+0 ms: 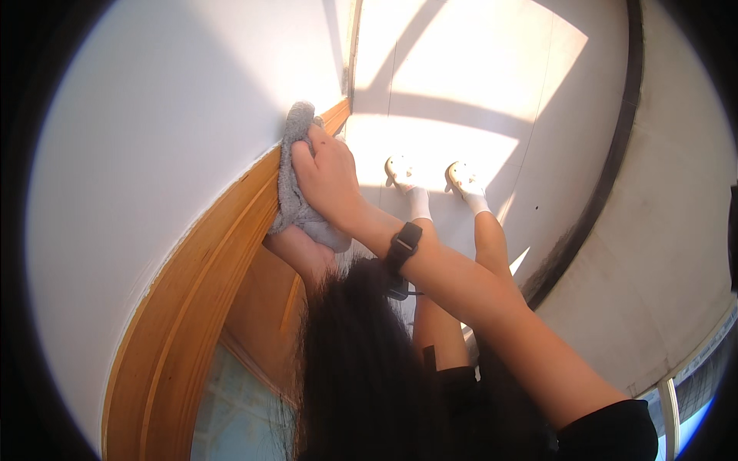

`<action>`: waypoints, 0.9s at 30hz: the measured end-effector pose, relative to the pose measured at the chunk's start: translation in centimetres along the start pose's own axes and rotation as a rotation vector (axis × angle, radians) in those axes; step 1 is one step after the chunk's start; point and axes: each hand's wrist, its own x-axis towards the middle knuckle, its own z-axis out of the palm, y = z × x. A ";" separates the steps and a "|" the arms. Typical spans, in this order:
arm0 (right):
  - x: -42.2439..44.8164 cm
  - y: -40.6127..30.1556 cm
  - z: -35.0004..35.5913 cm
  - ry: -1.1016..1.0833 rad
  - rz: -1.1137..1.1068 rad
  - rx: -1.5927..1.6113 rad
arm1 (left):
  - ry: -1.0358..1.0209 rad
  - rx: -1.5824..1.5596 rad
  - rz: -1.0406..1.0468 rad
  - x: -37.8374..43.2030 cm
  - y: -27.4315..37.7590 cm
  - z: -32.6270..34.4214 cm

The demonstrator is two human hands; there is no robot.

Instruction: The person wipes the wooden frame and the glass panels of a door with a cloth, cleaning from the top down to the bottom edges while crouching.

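A grey, fluffy cloth [292,184] is bunched over the edge of a brown wooden door frame [225,230]. My right hand [328,173] grips it from above, its fingers curled into the fabric and partly hidden. A dark watch-like band [405,245] circles my right wrist. Lower down, my left hand [302,250] reaches in against the cloth from below. The fabric covers its fingers, so their grip is hidden. Part of the cloth hangs beside that hand.
A white wall [155,127] adjoins the frame on the left. Below, a pale tiled floor [438,138] carries bright sunlight and shadows. My light-coloured shoes [461,176] stand on it. Dark hair [369,369] hangs across the lower middle. A dark baseboard [611,167] curves along the right wall.
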 end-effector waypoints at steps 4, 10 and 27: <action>4.5 6.7 -1.7 0.037 -0.066 -0.286 | -0.082 -0.005 -0.028 -0.1 -1.4 3.6; -3.8 -8.2 -2.1 0.006 -0.068 0.035 | -0.095 0.045 -0.013 -1.0 1.6 -0.8; -15.2 -30.4 -6.7 -0.095 -0.687 0.020 | -0.176 0.216 0.137 -8.9 18.8 -6.1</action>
